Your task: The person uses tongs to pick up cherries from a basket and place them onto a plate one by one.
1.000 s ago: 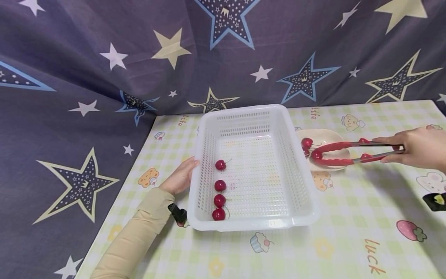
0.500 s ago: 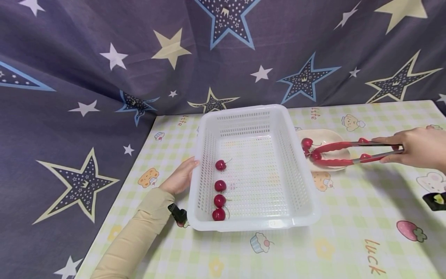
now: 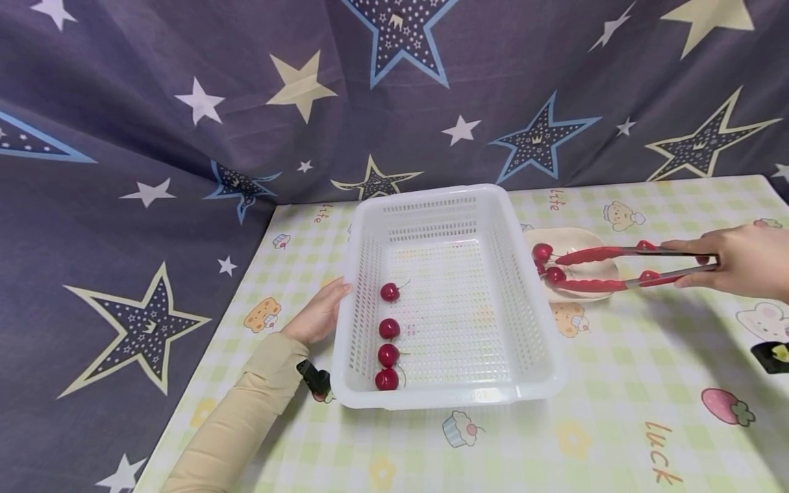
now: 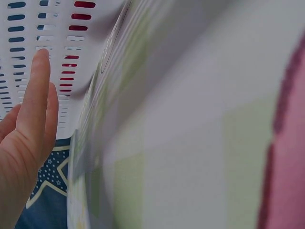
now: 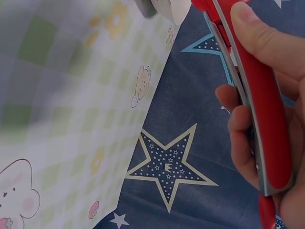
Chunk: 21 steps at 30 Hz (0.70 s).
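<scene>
In the head view my right hand [image 3: 755, 260] grips red-and-metal tongs [image 3: 592, 256] by the handle end. The tong arms are spread, their red tips over an oval cream plate [image 3: 576, 236]. A cherry [image 3: 556, 275] lies at the tong tips, with another cherry [image 3: 542, 251] beside it and a third partly hidden by the basket wall. The fingers of my left hand [image 3: 317, 313] touch the left side of a white perforated basket [image 3: 450, 396]; they look straight in the left wrist view. Several cherries [image 3: 389, 329] lie in a row along the basket's left inside.
A green-checked patterned cloth [image 3: 511, 452] covers the table. Dark star-printed fabric [image 3: 246, 157] hangs behind and to the left. The basket's right wall stands close against the plate, between it and the row of cherries.
The tong arms have spread wider at the tips. The cherry that was between them has shifted slightly left and sits at the tips. My left hand and the basket have stayed put.
</scene>
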Each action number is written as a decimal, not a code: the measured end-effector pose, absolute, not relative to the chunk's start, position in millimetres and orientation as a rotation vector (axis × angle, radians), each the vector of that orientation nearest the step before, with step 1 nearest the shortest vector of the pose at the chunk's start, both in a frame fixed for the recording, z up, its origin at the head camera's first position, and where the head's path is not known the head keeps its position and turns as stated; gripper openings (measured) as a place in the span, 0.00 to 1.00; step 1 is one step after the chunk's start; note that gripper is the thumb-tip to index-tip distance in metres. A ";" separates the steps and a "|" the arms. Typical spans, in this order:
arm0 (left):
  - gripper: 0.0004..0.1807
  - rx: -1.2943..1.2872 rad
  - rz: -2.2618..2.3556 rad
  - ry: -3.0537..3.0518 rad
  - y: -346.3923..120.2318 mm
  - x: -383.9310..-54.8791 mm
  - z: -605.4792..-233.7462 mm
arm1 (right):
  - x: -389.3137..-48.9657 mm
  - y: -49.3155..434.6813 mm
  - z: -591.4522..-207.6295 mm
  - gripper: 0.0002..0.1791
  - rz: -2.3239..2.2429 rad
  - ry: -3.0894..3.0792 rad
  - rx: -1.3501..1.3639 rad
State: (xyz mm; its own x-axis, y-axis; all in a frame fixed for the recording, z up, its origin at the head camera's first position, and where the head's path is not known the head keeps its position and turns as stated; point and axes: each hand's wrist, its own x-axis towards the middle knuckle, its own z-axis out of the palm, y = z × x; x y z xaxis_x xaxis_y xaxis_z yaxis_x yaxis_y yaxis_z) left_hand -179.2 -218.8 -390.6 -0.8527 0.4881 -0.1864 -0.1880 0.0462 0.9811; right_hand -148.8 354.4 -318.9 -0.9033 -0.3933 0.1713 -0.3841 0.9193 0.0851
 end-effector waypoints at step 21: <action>0.35 0.286 1.860 1.859 -219.7 -179.5 -391.8 | -143.3 363.3 -329.8 0.41 0.136 -2.677 0.663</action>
